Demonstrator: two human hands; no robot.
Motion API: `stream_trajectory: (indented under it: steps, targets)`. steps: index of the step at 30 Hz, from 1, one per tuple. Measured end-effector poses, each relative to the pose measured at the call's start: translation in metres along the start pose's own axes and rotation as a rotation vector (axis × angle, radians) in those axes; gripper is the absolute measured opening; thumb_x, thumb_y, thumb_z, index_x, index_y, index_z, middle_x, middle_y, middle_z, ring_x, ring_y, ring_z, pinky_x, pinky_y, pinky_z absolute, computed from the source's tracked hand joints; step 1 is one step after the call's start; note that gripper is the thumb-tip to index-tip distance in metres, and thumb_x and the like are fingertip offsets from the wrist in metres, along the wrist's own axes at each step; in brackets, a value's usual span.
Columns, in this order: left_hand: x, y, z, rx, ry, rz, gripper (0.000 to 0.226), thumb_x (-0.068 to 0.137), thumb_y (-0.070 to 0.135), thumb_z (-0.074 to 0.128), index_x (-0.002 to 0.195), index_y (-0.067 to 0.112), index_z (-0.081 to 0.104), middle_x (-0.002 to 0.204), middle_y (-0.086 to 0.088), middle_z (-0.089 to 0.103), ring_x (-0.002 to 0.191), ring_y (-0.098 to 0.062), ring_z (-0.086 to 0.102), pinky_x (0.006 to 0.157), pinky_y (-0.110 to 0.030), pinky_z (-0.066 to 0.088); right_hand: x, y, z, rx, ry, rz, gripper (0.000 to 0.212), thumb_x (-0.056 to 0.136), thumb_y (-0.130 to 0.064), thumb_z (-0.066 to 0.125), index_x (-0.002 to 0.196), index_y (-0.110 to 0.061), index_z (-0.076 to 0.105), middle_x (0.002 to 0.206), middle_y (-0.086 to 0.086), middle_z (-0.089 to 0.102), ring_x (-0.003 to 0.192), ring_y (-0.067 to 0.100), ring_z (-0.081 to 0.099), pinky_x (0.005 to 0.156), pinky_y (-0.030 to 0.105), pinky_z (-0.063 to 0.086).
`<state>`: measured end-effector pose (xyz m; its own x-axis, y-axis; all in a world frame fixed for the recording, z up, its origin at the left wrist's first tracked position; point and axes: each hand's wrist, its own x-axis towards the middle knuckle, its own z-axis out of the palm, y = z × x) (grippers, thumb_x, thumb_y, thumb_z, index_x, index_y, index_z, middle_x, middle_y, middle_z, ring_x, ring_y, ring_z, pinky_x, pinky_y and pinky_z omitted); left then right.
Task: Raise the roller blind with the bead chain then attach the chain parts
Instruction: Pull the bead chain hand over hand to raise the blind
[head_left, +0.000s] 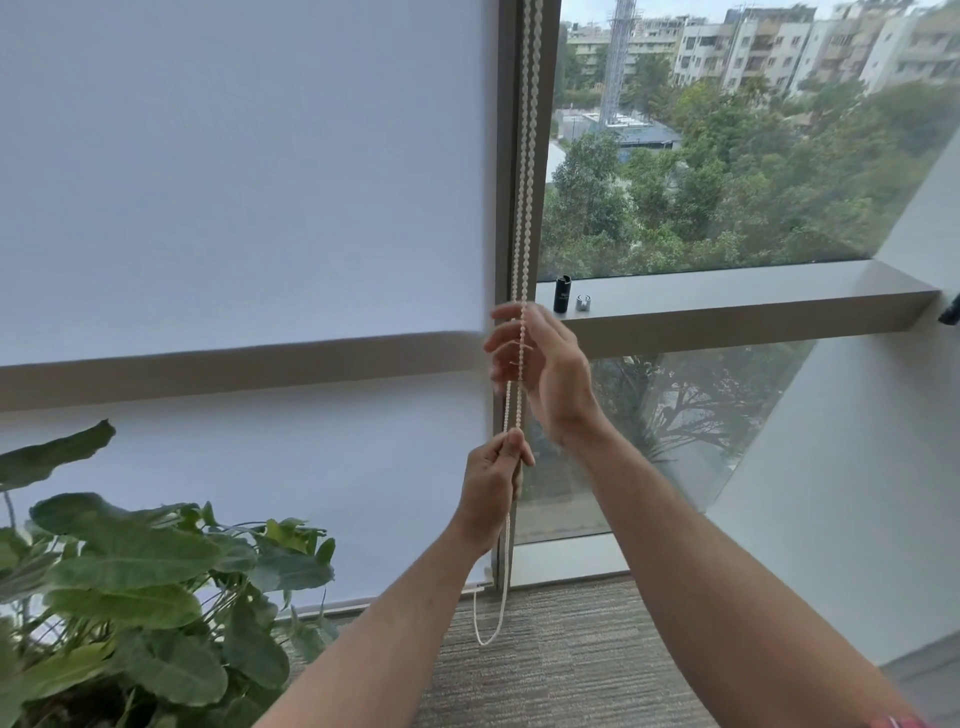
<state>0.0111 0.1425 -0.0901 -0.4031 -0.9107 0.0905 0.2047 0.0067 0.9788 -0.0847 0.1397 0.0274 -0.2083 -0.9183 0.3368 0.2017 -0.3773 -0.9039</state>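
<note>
Window sill (727, 304) bears black cylinder (562, 294) — left hand (493, 486) grips bead chain (522, 234).

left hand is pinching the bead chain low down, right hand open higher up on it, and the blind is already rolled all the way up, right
Not quite. The head view shows the roller blind down, its bottom edge near the floor. The rest holds: the left hand pinches the bead chain low down, and the right hand is open higher up.

The bead chain (525, 156) ran off the top edge; the left hand (493, 486) hid the strand it gripped; the right hand's (540, 364) fingertips were blurred; the black cylinder's (562, 294) label was too small to read; the plant (135, 571) was cropped at the left and bottom edges.
</note>
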Motion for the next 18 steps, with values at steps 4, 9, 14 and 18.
stream_trajectory:
  steps: [4, 9, 14, 18]
  targets:
    - [-0.001, -0.005, -0.004, 0.021, -0.017, -0.022, 0.04, 0.101, 0.029, 0.044, 0.065, 0.021, 0.059, 0.045, 0.001, 0.033, 0.04, -0.012, 0.023, 0.041, -0.026, 0.019, -0.001, 0.003, 0.019, -0.011, 0.117, -0.037, 0.042, 0.106, -0.034, 0.035, 0.073, -0.021, 0.056, 0.055, -0.006, 0.034, 0.045, 0.007, 0.026, 0.041, 0.022, 0.02]
    - [-0.006, -0.013, -0.02, 0.135, -0.081, -0.042, 0.04, 0.1, 0.031, 0.046, 0.065, 0.02, 0.063, 0.046, 0.003, 0.034, 0.042, -0.01, 0.027, 0.043, -0.021, 0.025, -0.015, 0.026, 0.017, -0.065, 0.185, -0.055, 0.04, 0.102, -0.034, 0.041, 0.064, -0.027, 0.051, 0.049, -0.01, 0.035, 0.042, 0.007, 0.026, 0.037, 0.021, 0.022]
    - [-0.009, -0.015, -0.037, 0.224, -0.278, -0.133, 0.04, 0.096, 0.023, 0.043, 0.067, 0.022, 0.071, 0.058, -0.001, 0.054, 0.058, -0.014, 0.05, 0.064, -0.039, 0.045, -0.031, 0.047, 0.013, -0.105, 0.178, -0.014, 0.041, 0.102, -0.035, 0.042, 0.063, -0.027, 0.052, 0.049, -0.011, 0.036, 0.041, 0.006, 0.027, 0.037, 0.02, 0.023]
    - [0.001, -0.006, -0.046, 0.067, -0.288, -0.153, 0.042, 0.09, 0.013, 0.034, 0.082, 0.015, 0.075, 0.084, 0.0, 0.073, 0.089, -0.015, 0.067, 0.098, -0.049, 0.048, -0.047, 0.064, 0.015, -0.162, 0.197, 0.0, 0.04, 0.101, -0.033, 0.042, 0.063, -0.027, 0.052, 0.05, -0.015, 0.037, 0.043, 0.004, 0.029, 0.04, 0.018, 0.026]
